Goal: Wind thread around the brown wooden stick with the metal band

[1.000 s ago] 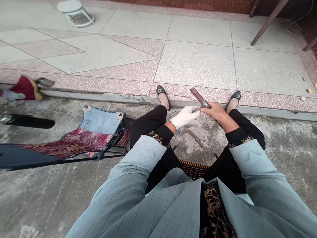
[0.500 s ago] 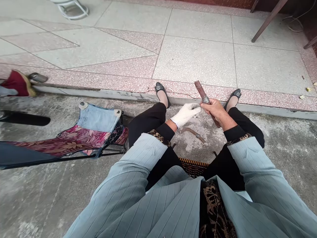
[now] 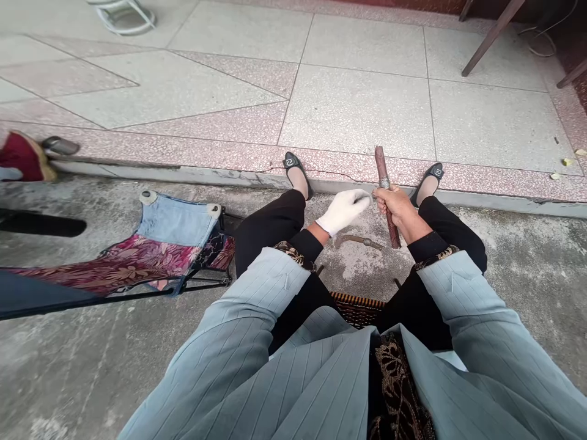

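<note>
My right hand (image 3: pixel 395 203), bare, is wrapped around a brown wooden stick (image 3: pixel 381 165) held nearly upright. Silvery wire (image 3: pixel 384 183) is wound in a band around the stick just above my fist. My left hand (image 3: pixel 343 211) wears a white knit glove and is close on the left, its fingers curled in toward my right thumb. Whatever those gloved fingers pinch is too small to make out. Below my hands a thinner, bent stick (image 3: pixel 360 239) lies on the concrete, with a similar wound band near its right end.
I sit on a woven seat (image 3: pixel 358 308), feet against a low tiled step (image 3: pixel 358 122). To the left stands a folding chair (image 3: pixel 178 223) with denim and floral cloth. Another person's red shoe (image 3: pixel 22 157) shows at the far left. Wooden furniture legs (image 3: pixel 493 36) stand at upper right.
The stick has turned more upright in my right hand. My gloved left hand has drawn slightly apart from my right fingers. The view has shifted a little.
</note>
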Available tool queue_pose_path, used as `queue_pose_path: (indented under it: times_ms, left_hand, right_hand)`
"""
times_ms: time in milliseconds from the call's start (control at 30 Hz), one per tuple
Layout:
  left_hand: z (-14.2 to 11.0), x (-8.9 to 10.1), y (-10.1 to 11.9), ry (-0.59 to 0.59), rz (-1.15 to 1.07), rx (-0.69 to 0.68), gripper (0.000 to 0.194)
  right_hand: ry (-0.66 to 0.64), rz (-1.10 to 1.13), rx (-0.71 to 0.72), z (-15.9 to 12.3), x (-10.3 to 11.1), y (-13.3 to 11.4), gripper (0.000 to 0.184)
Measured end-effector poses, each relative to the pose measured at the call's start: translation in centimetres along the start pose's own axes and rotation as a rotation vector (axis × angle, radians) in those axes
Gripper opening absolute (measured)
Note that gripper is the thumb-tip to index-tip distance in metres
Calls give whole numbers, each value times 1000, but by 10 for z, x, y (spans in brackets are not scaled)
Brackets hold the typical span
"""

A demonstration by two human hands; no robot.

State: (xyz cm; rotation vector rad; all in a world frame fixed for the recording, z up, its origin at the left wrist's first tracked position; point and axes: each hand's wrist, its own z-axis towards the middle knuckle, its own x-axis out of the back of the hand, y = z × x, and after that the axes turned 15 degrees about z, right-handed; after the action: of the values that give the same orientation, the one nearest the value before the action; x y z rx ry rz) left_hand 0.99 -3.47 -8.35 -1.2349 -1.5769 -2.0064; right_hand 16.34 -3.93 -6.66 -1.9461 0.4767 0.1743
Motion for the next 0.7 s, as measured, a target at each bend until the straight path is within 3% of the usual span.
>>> queue_pose_path:
  times_ms: [133, 233, 400, 700]
  left_hand:
    - [-2, -6, -8, -229, -761, 138, 25]
    - [-1, -9, -8, -294, -1031, 217, 22]
    - [-2, -2, 1, -342, -1127, 293, 25]
    - [-4, 3, -2, -318, -1181, 247, 21]
  right_hand:
    - [-84, 0, 17, 0, 6, -3, 23]
    - [-116, -14, 9, 0, 7, -4, 25]
    - [-160, -51, 15, -3, 4, -6, 29]
    - [-248, -68, 5, -7, 0, -14, 34]
